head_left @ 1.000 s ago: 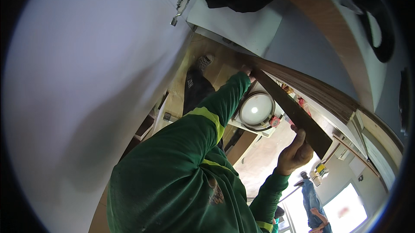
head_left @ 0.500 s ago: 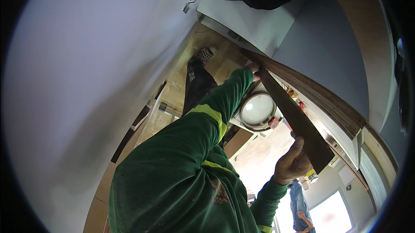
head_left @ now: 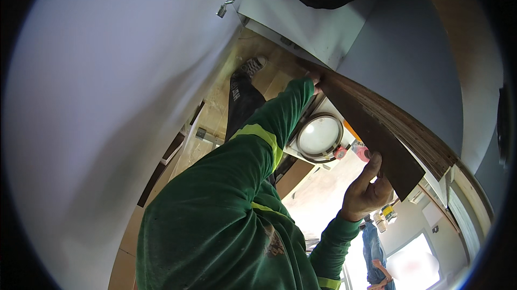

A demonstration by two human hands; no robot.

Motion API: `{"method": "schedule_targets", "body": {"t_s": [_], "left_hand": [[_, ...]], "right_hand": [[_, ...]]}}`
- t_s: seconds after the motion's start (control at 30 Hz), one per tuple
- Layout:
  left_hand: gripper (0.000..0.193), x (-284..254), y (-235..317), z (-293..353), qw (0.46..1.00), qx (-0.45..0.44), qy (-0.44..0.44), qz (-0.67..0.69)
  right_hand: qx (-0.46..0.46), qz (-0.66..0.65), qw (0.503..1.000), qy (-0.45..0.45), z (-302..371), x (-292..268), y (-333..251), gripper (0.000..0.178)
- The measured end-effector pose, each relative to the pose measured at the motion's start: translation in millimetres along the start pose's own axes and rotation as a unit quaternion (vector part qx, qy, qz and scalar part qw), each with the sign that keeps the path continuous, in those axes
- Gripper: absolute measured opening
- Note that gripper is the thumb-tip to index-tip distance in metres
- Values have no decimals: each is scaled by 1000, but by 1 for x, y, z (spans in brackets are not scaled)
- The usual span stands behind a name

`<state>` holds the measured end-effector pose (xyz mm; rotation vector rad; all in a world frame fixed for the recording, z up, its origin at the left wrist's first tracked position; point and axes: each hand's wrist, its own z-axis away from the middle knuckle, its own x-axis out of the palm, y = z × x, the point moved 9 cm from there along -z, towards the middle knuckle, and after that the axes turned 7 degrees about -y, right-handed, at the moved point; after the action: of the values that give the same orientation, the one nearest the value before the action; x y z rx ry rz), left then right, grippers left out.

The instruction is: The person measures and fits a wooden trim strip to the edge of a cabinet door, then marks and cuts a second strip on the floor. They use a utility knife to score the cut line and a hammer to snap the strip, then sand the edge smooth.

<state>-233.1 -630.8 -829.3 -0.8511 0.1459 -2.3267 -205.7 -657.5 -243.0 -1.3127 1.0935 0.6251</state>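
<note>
Right of centre, toward three o'clock, a long dark board (head_left: 371,136) slants between a person's two hands, its far end toward one o'clock and its near end toward four. At the near end, the right hand (head_left: 366,197) pinches the lower edge, thumb uppermost. At the far end, the left hand (head_left: 316,83) meets the board; its fingers are mostly hidden, so how firmly it grasps cannot be told. Close along the board's upper side runs a rough, layered wooden edge (head_left: 414,138); whether they touch is unclear. Below the board, just right of centre, sits a round white-topped object (head_left: 320,135) with a brown rim, a small red thing (head_left: 339,153) at its four o'clock.

The right hand's hold looks like the weak point: if that pinch loosens, the near end could drop or twist. A sideways push might scrape the board on the layered wood, and a slip at the left hand could bring it down on the round object.
</note>
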Motion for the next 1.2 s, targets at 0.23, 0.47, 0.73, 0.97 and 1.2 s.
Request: {"method": "schedule_targets", "body": {"t_s": [0.23, 0.47, 0.73, 0.97, 1.2], "left_hand": [[15, 14, 6, 1, 995, -20, 17, -95], [27, -25, 21, -37, 939, 8, 80, -334], [49, -14, 32, -69, 851, 284, -70, -436], [101, -14, 10, -32, 880, 211, -62, -421], [122, -35, 31, -41, 813, 168, -82, -551]], "right_hand": [[-20, 38, 999, 6, -5, 4, -7, 11], [-12, 15, 1000, 2, -15, 11, -7, 16], [75, 20, 993, 91, -25, 0, 12, 15], [108, 74, 982, 135, -35, -13, 28, 17], [83, -2, 976, 201, -21, 7, 54, 17]]}}
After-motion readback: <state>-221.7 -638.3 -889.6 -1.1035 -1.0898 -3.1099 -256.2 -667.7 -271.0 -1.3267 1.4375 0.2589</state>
